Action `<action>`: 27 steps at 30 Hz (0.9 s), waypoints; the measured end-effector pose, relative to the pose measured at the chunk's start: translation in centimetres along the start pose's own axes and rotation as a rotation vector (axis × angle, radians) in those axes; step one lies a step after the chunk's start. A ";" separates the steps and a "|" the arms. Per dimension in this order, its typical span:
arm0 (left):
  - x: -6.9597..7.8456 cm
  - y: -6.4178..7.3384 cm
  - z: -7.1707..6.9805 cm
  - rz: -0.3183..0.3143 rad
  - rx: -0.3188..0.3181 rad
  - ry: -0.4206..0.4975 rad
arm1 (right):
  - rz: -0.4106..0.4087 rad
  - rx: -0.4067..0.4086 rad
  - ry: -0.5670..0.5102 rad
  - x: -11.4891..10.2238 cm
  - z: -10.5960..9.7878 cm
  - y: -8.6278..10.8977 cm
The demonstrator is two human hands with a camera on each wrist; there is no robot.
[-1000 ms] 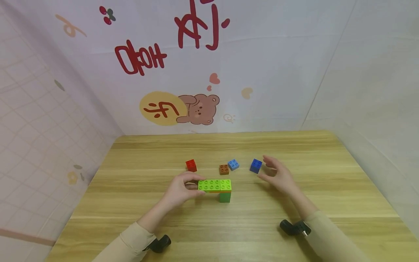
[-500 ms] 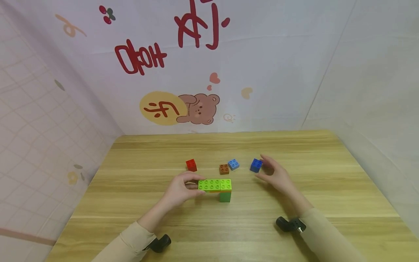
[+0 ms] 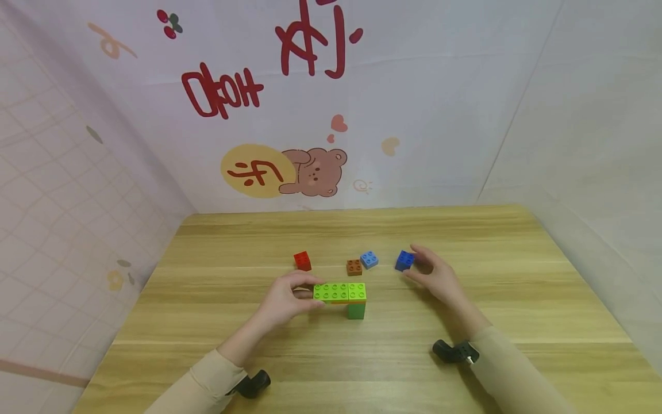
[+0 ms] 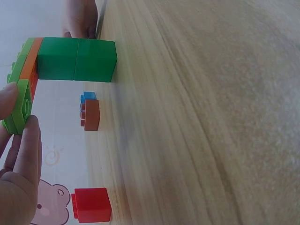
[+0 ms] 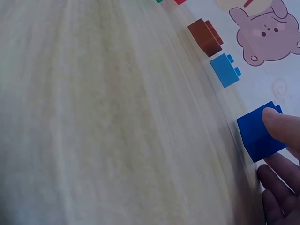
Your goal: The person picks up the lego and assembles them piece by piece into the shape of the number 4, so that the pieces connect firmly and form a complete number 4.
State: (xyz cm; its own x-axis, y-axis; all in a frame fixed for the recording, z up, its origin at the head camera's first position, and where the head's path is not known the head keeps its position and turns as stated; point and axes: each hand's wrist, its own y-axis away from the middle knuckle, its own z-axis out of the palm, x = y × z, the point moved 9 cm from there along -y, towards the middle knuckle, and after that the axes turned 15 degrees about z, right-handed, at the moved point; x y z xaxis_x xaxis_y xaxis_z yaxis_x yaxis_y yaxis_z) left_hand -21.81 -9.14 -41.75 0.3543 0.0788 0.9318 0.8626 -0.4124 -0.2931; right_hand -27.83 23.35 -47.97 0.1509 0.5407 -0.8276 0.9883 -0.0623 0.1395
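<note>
My left hand (image 3: 281, 300) pinches the overhanging left end of a lime green brick top (image 3: 338, 292) between thumb and fingers. Under that top, in the left wrist view, lie a thin orange brick (image 4: 31, 61) and a column of two dark green bricks (image 4: 77, 59) standing on the table. Off to the right, my right hand (image 3: 438, 279) holds a dark blue brick (image 3: 405, 260) by its sides, the thumb on the near face and the fingers behind it. In the right wrist view the blue brick (image 5: 260, 132) sits low at the tabletop.
Behind the lime top lie a small brown brick (image 3: 354, 267) and a light blue brick (image 3: 369, 259), close together. A red brick (image 3: 302, 261) stands farther left. The wooden table (image 3: 393, 368) ends at a white printed cloth (image 3: 434, 115) at the back.
My right hand has moved slightly left and closed in on the dark blue brick, its thumb and fingers now against it. The left hand and the lime top have stayed put.
</note>
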 end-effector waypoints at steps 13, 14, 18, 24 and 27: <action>-0.2 0.1 0.1 -0.002 -0.006 0.005 | 0.004 0.026 -0.033 0.0 0.0 0.4; -0.2 0.1 0.1 -0.001 -0.005 0.005 | 0.000 0.024 -0.039 0.0 0.0 0.5; -0.2 0.1 0.1 -0.004 -0.006 0.003 | -0.022 -0.004 -0.080 -0.5 0.1 1.1; -0.4 0.1 0.2 -0.014 -0.007 0.014 | -0.052 -0.057 -0.123 -2.6 0.1 2.4; -0.4 0.1 0.2 -0.017 -0.007 0.015 | -0.093 -0.069 -0.106 -4.4 0.1 3.4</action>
State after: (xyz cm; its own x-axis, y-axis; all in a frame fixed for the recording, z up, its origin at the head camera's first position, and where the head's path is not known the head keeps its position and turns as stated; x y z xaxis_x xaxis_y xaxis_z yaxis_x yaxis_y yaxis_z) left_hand -21.80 -9.05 -42.19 0.3342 0.0725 0.9397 0.8657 -0.4178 -0.2756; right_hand -25.13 20.68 -43.87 0.0638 0.4500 -0.8907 0.9947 0.0437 0.0934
